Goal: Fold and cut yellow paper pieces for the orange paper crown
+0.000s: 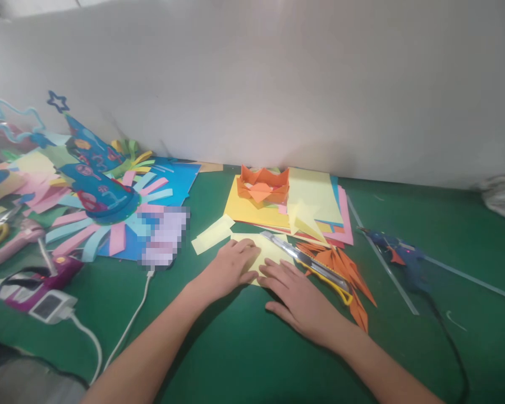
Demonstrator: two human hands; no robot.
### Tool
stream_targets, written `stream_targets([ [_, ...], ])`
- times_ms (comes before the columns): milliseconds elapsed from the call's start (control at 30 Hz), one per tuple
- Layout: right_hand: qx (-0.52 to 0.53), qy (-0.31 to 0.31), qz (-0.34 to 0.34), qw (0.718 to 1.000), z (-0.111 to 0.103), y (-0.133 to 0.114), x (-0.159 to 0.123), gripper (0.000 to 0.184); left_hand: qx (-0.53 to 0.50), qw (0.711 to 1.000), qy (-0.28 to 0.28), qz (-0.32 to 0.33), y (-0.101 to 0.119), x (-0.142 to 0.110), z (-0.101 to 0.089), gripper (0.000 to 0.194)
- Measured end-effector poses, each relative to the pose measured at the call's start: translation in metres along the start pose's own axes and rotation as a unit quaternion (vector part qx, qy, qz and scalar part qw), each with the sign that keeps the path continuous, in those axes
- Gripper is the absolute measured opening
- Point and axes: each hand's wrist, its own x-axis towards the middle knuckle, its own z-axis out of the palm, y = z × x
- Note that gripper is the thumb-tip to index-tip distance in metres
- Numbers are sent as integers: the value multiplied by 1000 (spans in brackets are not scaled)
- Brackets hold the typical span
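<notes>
A sheet of pale yellow paper (273,253) lies flat on the green table. My left hand (234,264) rests on its left side with the fingers bent and lying on the paper. Across its near right part, my right hand (292,292) lies with fingers stretched out and apart. A yellow-handled utility knife (320,268) lies slantwise beside my right hand, its tip over the paper's far edge. Folded orange paper pieces (340,261) sit to the right, partly under the knife. Left of the sheet are two small pale yellow strips (213,234).
An orange folded paper box (263,188) stands on stacked coloured sheets (320,196). To the right lie a blue glue gun (404,258) and glue sticks (382,269). Decorated blue cone hats (105,191), a phone-like object (166,238), cables and a power strip (46,303) are at left.
</notes>
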Motion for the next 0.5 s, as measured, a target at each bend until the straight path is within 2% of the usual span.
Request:
stream_targets([
  [133,17,21,7,1000,-5,-1,0,28,0,1000,0,7,-2,0,0,37],
  [267,28,69,25,997,-9,0,-3,27,-9,1000,-1,-3,-2,-1,-1,38],
  [500,66,139,109,982,-6,6,-12,27,-21,1000,2,-13,-2,-1,1,38],
])
